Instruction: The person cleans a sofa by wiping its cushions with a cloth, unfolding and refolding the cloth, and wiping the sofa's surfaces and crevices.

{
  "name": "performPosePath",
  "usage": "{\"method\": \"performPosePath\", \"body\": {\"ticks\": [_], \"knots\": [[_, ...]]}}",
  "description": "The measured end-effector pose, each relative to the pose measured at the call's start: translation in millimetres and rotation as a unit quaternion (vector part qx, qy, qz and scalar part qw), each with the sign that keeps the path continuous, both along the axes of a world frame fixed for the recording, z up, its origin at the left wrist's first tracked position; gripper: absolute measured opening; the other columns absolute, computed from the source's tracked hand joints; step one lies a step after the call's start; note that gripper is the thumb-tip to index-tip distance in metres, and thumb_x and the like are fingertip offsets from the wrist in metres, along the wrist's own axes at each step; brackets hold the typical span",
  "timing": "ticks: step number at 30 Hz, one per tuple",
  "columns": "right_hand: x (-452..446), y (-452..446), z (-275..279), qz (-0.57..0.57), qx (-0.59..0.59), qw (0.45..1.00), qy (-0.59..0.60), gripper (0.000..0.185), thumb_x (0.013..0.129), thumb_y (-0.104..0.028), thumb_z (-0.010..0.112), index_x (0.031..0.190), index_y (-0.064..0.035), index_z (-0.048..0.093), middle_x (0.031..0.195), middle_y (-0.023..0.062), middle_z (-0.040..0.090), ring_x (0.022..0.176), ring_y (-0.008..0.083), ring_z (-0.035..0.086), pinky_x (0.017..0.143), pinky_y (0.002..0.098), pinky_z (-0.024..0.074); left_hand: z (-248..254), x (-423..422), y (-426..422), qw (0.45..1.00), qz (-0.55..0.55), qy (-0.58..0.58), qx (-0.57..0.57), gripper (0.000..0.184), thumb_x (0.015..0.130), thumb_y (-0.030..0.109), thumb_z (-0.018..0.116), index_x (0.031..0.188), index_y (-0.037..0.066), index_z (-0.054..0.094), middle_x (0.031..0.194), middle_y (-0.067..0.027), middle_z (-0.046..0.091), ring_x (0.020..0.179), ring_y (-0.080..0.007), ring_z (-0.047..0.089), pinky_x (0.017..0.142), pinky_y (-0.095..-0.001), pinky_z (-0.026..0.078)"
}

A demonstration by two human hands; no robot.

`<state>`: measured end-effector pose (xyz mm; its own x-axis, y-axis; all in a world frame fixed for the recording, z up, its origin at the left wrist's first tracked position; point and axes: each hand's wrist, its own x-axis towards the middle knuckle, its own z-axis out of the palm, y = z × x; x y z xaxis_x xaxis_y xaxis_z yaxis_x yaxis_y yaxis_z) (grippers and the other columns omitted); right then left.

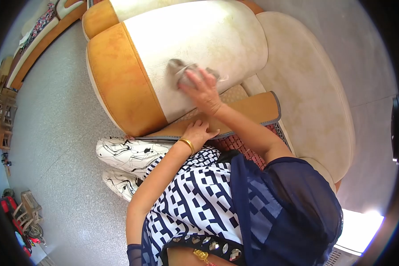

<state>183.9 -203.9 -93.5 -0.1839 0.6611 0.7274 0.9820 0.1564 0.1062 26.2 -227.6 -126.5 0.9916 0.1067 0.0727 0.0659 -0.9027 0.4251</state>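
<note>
1. On the pale cushion [173, 35], we do best pressing the grey cloth [182, 72] evenly.
2. We rest our left hand [198, 132] on the brown mat [250, 107], thumb spread from its fingers.
3. Our right hand [203, 92] grips the cloth; blurred, its finger spacing we cannot tell.

Your view is bright, with the cushion [177, 33] washed nearly white at its top and a burnt-out white patch [359, 231] glaring at lower right. Blur smears the cloth [178, 71] and softens your right hand [202, 91]. Your wide lens bends the edges, blackens the corners and leaves the chairs [4, 138] indistinct.
</note>
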Motion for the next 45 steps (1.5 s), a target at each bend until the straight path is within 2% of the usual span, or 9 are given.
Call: {"method": "performPosePath", "body": {"ticks": [10, 12, 16, 25, 30, 32, 35, 37, 45], "knots": [[239.9, -37.3, -26.5, -0.383, 0.025, 0.914, 0.132, 0.05, 0.078, -0.012, 0.055, 0.128, -0.0125, 0.055, 0.133, 0.0243, 0.043, 0.127, 0.0383, 0.037, 0.106, 0.0467, 0.0282, 15.0, 0.8, -1.9, 0.999, -0.012, 0.03, 0.028, 0.06, 0.075, -0.001, 0.055, 0.126, 0.031, 0.056, 0.098, -0.0096, 0.051, 0.091, -0.0275, 0.05, 0.075, -0.0372, 0.044], [257.6, -39.9, -27.1, -0.439, 0.038, 0.829, 0.344, 0.054, 0.079, -0.017, 0.053, 0.133, -0.0115, 0.051, 0.136, 0.0269, 0.039, 0.128, 0.039, 0.036, 0.108, 0.0463, 0.0256, 14.6, 0.3, -1.9, 0.999, -0.011, 0.028, 0.026, 0.064, 0.073, -0.002, 0.057, 0.127, 0.031, 0.055, 0.098, -0.0092, 0.051, 0.091, -0.0275, 0.049, 0.075, -0.0373, 0.044], [236.4, -15.4, -17.9, -0.508, 0.05, 0.748, 0.424, 0.054, 0.079, -0.02, 0.053, 0.132, -0.012, 0.052, 0.138, 0.0254, 0.038, 0.128, 0.0389, 0.036, 0.109, 0.046, 0.025, 12.7, 1.4, -1.6, 0.999, -0.015, 0.035, 0.039, 0.068, 0.071, -0.001, 0.061, 0.13, 0.031, 0.053, 0.101, -0.0094, 0.051, 0.093, -0.028, 0.049, 0.077, -0.0376, 0.044], [50.5, 6.8, 39.9, -0.221, 0.013, 0.957, 0.189, 0.043, 0.068, -0.008, 0.061, 0.109, -0.0181, 0.067, 0.13, 0.014, 0.048, 0.108, 0.0317, 0.048, 0.089, 0.0434, 0.0388, 21.3, 3.0, 0.7, 0.998, -0.023, 0.064, 0.011, 0.072, 0.067, -0.001, 0.064, 0.131, 0.031, 0.052, 0.102, -0.0085, 0.05, 0.095, -0.0268, 0.049, 0.081, -0.0363, 0.043], [-54.5, 31.1, 33.6, -0.066, 0.011, 0.993, 0.095, 0.041, 0.071, -0.014, 0.058, 0.11, -0.0258, 0.066, 0.127, 0.0041, 0.05, 0.113, 0.0272, 0.046, 0.089, 0.0433, 0.0351, -11.8, 6.0, -1.9, 0.999, 0.01, 0.028, 0.029, 0.055, 0.077, 0.002, 0.055, 0.125, 0.029, 0.056, 0.099, -0.0083, 0.052, 0.094, -0.0285, 0.05, 0.08, -0.0376, 0.044], [-80.4, 29.7, 32.2, 0.007, -0.005, 0.999, 0.05, 0.04, 0.072, -0.015, 0.059, 0.109, -0.0269, 0.066, 0.127, 0.0028, 0.05, 0.115, 0.0275, 0.046, 0.089, 0.0427, 0.0359, -51.1, 15.0, -4.1, 0.97, 0.03, -0.233, -0.06, 0.053, 0.08, 0.005, 0.053, 0.126, 0.031, 0.054, 0.095, -0.0089, 0.05, 0.093, -0.0288, 0.05, 0.079, -0.037, 0.044], [-63.8, 35.2, 30.7, 0.152, 0.012, 0.988, -0.035, 0.039, 0.072, -0.013, 0.059, 0.108, -0.0264, 0.067, 0.127, 0.0023, 0.049, 0.115, 0.0275, 0.047, 0.092, 0.0418, 0.0362, -5.5, 3.9, -1.9, 0.994, 0.028, -0.106, -0.031, 0.051, 0.083, 0.005, 0.05, 0.127, 0.03, 0.053, 0.097, -0.0096, 0.051, 0.093, -0.0284, 0.05, 0.082, -0.0376, 0.044], [-33.5, 40.7, 32.6, 0.119, 0.022, 0.992, -0.041, 0.04, 0.073, -0.012, 0.059, 0.109, -0.0258, 0.067, 0.127, 0.0031, 0.05, 0.115, 0.0276, 0.047, 0.093, 0.042, 0.037, 7.7, -0.9, -1.0, 0.999, 0.022, 0.022, 0.011, 0.054, 0.08, 0.003, 0.05, 0.127, 0.029, 0.055, 0.099, -0.0098, 0.052, 0.093, -0.0286, 0.05, 0.083, -0.0393, 0.044], [153.8, 40.1, 60.4, -0.218, 0.009, 0.97, 0.107, 0.043, 0.073, -0.011, 0.061, 0.115, -0.0187, 0.063, 0.128, 0.0146, 0.051, 0.105, 0.0348, 0.053, 0.092, 0.0437, 0.0432, 2.7, -0.9, -1.1, 0.998, 0.038, -0.045, 0.003, 0.062, 0.075, -0.001, 0.053, 0.129, 0.029, 0.053, 0.097, -0.0084, 0.051, 0.092, -0.0261, 0.049, 0.08, -0.0365, 0.043]]}}
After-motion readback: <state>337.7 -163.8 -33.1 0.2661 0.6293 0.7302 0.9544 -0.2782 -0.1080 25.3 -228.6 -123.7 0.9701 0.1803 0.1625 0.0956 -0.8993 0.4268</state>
